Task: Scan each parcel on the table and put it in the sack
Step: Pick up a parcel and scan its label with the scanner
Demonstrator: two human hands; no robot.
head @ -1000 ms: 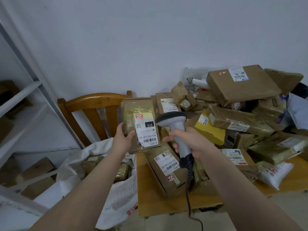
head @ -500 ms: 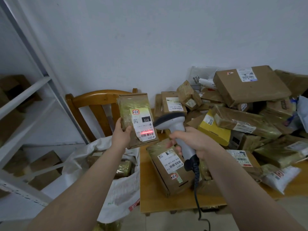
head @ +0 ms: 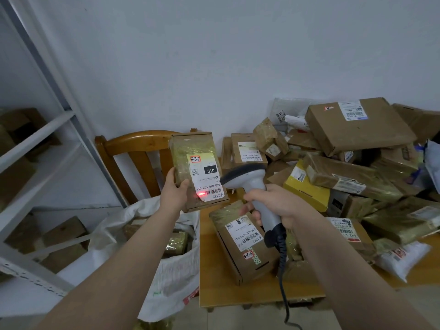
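A wooden table [head: 214,289] fills the lower right of the frame, heaped with parcels [head: 357,177] toward the right edge. Left of it, at lower centre, the white sack [head: 171,272] stands open with wrapped packs inside. Both forearms reach up from the bottom edge. The left hand [head: 175,194] grips a taped brown parcel [head: 190,151] by its lower left corner, upright at centre frame, label toward the camera. The right hand [head: 278,203] wraps the handle of a grey scanner [head: 247,179], head aimed left at the label, where a red spot [head: 201,194] glows.
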